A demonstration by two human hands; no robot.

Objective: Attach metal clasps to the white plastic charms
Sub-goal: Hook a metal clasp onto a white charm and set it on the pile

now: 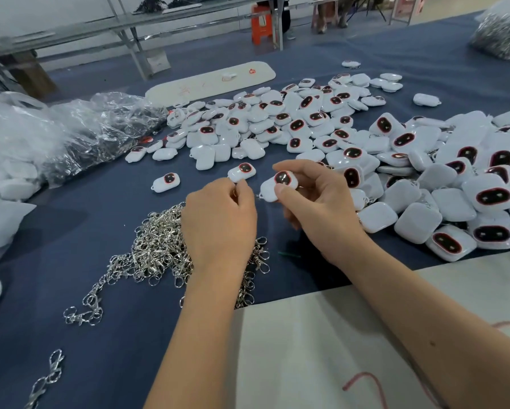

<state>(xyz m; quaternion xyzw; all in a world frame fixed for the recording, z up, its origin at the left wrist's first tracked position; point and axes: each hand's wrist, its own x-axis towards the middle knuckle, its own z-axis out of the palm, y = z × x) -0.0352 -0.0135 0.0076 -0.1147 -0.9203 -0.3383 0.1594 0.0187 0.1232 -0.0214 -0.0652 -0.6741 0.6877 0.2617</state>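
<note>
My right hand (315, 202) grips a white plastic charm (273, 187) with a dark red-rimmed oval on its face, held above the blue cloth. My left hand (218, 222) pinches a small metal clasp (258, 196) at the charm's lower left end; most of the clasp is hidden by my fingers. A heap of silver metal clasps (156, 249) lies under and left of my left wrist. A big pile of white charms (292, 125) spreads across the middle and right of the table. Two single charms (165, 182) (242, 171) lie just beyond my hands.
Crumpled clear plastic bags (71, 137) sit at the left. A white board (212, 81) lies at the back, a bag of metal parts (501, 33) at the far right. White sheets (336, 335) cover the near right. Loose clasps (50, 376) lie near the front left.
</note>
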